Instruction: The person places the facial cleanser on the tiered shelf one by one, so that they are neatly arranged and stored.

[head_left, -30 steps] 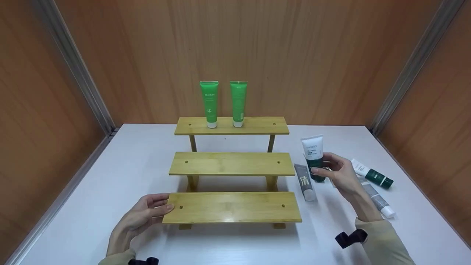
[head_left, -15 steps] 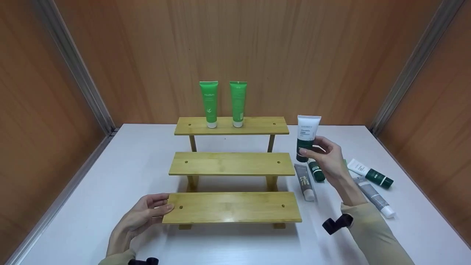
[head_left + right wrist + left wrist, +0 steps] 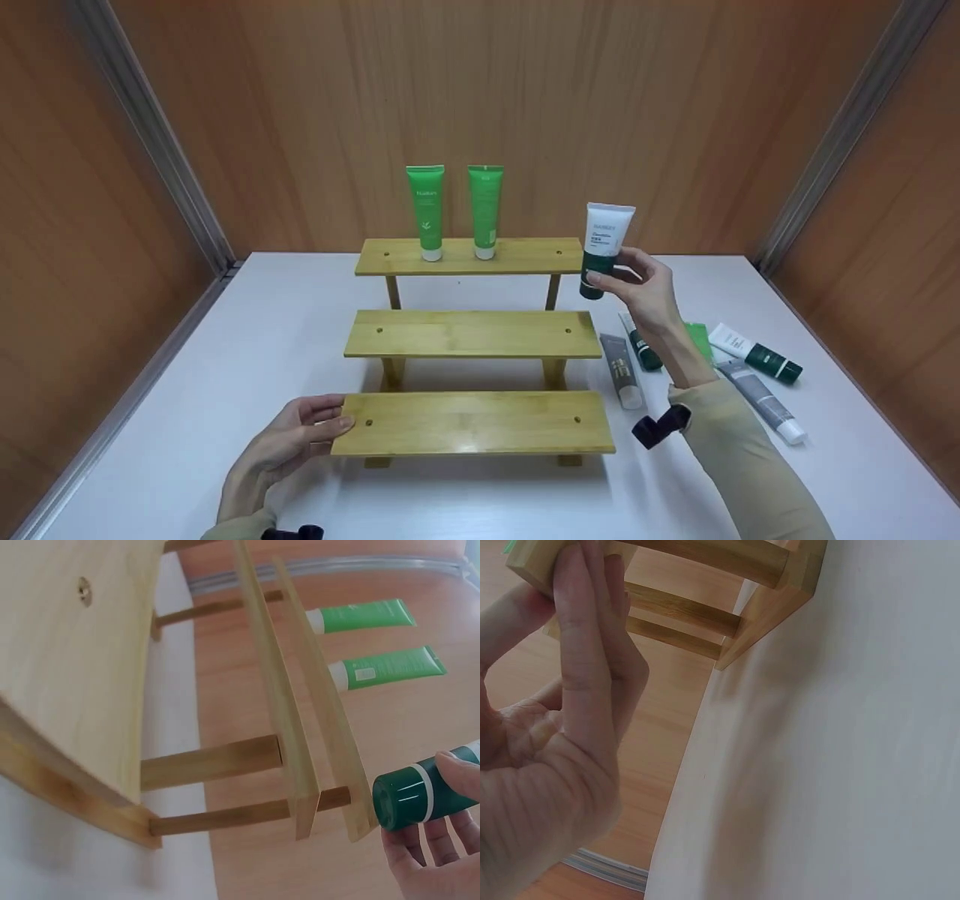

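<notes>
My right hand grips a white and dark-green squeeze tube by its capped lower end, with the cap pointing down. The tube is in the air by the right end of the top shelf; the right wrist view shows its green cap close to that shelf's end. With thumb and fingers, my left hand pinches the left end of the bottom shelf of a three-step bamboo rack. Two bright green tubes, a left one and a right one, stand on their white caps on the top shelf.
Right of the rack, a grey tube and a dark-green tube lie on the white table. Farther right lie another white and green tube, a silver-grey tube and a partly hidden green item. Wooden panels enclose the table.
My right hand has lifted the white and dark-green tube off the pile, up and leftward to the top shelf's right end. The left hand has stayed put on the bottom shelf.
</notes>
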`<move>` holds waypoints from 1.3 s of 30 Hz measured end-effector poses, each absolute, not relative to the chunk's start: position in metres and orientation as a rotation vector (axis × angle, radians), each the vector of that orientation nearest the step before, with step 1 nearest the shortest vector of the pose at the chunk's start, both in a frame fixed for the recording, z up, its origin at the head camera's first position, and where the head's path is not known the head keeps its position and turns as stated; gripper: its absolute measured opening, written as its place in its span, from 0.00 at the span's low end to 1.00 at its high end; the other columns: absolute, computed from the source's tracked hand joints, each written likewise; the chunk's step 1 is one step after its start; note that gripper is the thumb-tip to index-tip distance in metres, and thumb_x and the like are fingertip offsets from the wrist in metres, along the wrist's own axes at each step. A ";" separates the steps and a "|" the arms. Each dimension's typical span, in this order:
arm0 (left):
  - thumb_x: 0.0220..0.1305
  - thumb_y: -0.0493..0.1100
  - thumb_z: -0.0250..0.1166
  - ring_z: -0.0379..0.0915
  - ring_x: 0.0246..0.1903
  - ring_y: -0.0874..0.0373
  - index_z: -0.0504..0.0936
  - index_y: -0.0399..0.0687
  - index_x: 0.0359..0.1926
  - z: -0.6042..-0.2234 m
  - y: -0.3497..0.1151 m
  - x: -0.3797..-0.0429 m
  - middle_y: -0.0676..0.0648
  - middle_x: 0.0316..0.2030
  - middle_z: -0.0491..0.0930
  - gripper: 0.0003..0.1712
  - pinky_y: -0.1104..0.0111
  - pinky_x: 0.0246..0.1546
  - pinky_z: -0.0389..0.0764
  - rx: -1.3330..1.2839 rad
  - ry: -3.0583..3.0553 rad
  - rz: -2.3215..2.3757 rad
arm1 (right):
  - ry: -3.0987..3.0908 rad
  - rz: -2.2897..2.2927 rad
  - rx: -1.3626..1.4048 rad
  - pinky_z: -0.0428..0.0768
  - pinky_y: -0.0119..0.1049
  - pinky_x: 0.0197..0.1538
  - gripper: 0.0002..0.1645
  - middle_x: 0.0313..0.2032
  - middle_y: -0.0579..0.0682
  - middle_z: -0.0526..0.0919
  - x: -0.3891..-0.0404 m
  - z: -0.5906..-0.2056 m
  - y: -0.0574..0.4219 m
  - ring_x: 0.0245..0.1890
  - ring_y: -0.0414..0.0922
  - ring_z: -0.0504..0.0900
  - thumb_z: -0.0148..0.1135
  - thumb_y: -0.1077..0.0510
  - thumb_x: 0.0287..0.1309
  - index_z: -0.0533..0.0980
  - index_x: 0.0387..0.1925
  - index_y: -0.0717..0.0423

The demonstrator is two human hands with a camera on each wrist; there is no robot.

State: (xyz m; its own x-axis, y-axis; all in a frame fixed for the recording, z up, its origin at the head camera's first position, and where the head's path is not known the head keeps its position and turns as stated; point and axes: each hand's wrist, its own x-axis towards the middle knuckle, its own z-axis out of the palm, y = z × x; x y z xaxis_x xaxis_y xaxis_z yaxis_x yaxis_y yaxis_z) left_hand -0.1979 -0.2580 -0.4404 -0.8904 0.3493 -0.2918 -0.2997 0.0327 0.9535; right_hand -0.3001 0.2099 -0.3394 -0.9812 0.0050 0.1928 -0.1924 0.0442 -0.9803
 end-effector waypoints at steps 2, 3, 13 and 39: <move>0.68 0.41 0.66 0.82 0.45 0.63 0.52 0.21 0.72 -0.440 -0.258 -0.198 0.51 0.47 0.81 0.44 0.71 0.48 0.86 0.048 1.862 1.913 | -2.154 2.062 0.205 0.75 0.40 0.67 0.34 0.54 0.46 0.77 -0.303 -0.337 0.206 0.56 0.46 0.78 0.72 0.60 0.58 0.70 0.65 0.59; 0.68 0.41 0.66 0.82 0.45 0.63 0.52 0.21 0.72 -0.440 -0.258 -0.198 0.51 0.46 0.81 0.45 0.71 0.48 0.86 0.047 1.863 1.913 | -2.150 2.060 0.212 0.75 0.41 0.68 0.34 0.54 0.47 0.77 -0.304 -0.336 0.205 0.56 0.46 0.78 0.72 0.60 0.59 0.70 0.65 0.59; 0.67 0.42 0.67 0.82 0.46 0.62 0.50 0.20 0.72 -0.441 -0.259 -0.197 0.51 0.48 0.79 0.47 0.70 0.49 0.86 0.056 1.878 1.914 | -2.140 2.021 0.262 0.76 0.46 0.68 0.33 0.55 0.50 0.77 -0.321 -0.330 0.185 0.57 0.49 0.78 0.71 0.60 0.59 0.71 0.64 0.59; 0.67 0.41 0.67 0.82 0.46 0.62 0.48 0.20 0.73 -0.441 -0.259 -0.198 0.50 0.48 0.80 0.47 0.70 0.49 0.86 0.048 1.867 1.922 | -2.144 1.965 0.215 0.78 0.50 0.67 0.31 0.61 0.62 0.76 -0.356 -0.327 0.155 0.61 0.55 0.77 0.69 0.65 0.60 0.72 0.64 0.63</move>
